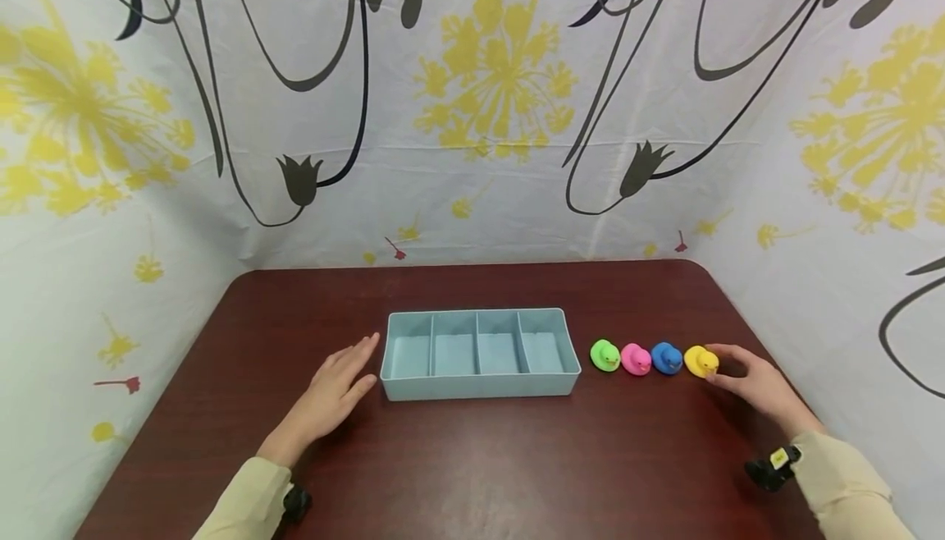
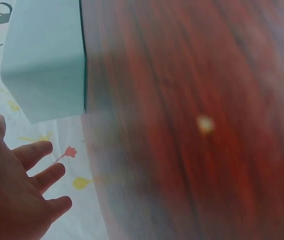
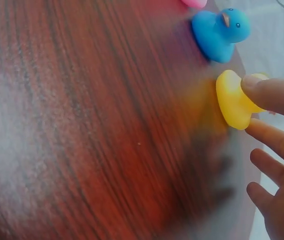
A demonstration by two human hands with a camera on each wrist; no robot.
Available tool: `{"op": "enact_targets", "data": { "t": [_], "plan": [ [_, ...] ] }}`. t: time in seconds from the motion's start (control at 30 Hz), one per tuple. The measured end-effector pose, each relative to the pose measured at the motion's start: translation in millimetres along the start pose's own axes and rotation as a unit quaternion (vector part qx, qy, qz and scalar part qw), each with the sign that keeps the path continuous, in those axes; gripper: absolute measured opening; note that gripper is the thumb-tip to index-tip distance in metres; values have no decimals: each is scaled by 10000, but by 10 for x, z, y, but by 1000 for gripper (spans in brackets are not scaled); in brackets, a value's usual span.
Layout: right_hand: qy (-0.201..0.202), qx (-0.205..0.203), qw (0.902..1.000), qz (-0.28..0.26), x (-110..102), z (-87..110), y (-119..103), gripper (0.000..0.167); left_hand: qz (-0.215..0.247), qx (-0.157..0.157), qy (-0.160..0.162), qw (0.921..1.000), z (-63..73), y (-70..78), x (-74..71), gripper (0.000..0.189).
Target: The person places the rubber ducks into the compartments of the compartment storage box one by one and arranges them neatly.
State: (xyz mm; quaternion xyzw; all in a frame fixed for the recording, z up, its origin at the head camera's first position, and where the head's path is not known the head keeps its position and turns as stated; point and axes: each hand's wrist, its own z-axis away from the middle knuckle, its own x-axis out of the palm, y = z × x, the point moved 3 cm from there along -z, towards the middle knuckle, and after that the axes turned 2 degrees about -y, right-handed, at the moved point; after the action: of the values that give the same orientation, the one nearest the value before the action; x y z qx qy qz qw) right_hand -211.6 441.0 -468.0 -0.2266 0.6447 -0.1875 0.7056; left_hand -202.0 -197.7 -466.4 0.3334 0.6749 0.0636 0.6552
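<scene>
At the far right of a row, a yellow toy duck (image 1: 701,361) is pinched between the thumb and forefinger of my right hand (image 1: 760,386). The right wrist view shows the thumb across the yellow duck (image 3: 233,102), the other fingers spread apart. My left hand (image 1: 332,388) lies with fingers extended, its fingertips right at the left end of a pale blue tray (image 1: 480,386). That tray has several compartments side by side. Blue (image 1: 667,358), pink (image 1: 636,359) and green (image 1: 604,355) ducks line up between the tray and the yellow one.
A dark reddish-brown table (image 1: 472,466) with rounded far corners carries everything. Patterned white cloth (image 1: 472,220) hangs behind it and along both sides. Each wrist wears a small black device, one of them on the right sleeve (image 1: 842,470).
</scene>
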Motion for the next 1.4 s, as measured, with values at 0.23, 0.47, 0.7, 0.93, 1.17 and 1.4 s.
{"op": "enact_targets", "data": {
  "t": [0.23, 0.47, 0.7, 0.93, 1.17, 1.4],
  "plan": [
    [136, -12, 9999, 52, 36, 32, 57, 59, 24, -33, -29, 10000, -11, 29, 44, 63],
    [281, -27, 9995, 127, 69, 27, 71, 56, -22, -125, -117, 9999, 24, 58, 69, 62],
    [350, 46, 9992, 179, 75, 4, 71, 55, -138, -218, -219, 9994, 13, 107, 79, 64],
    [308, 252, 9992, 49, 74, -1, 82, 59, -119, -307, -131, 9994, -4, 131, 75, 60],
    [291, 407, 9987, -2, 44, 12, 88, 61, -180, -342, 74, 9992, -20, 161, 87, 55],
    [248, 390, 9989, -8, -35, 17, 50, 62, -117, -293, 191, 9993, -29, 183, 69, 56]
  ]
}}
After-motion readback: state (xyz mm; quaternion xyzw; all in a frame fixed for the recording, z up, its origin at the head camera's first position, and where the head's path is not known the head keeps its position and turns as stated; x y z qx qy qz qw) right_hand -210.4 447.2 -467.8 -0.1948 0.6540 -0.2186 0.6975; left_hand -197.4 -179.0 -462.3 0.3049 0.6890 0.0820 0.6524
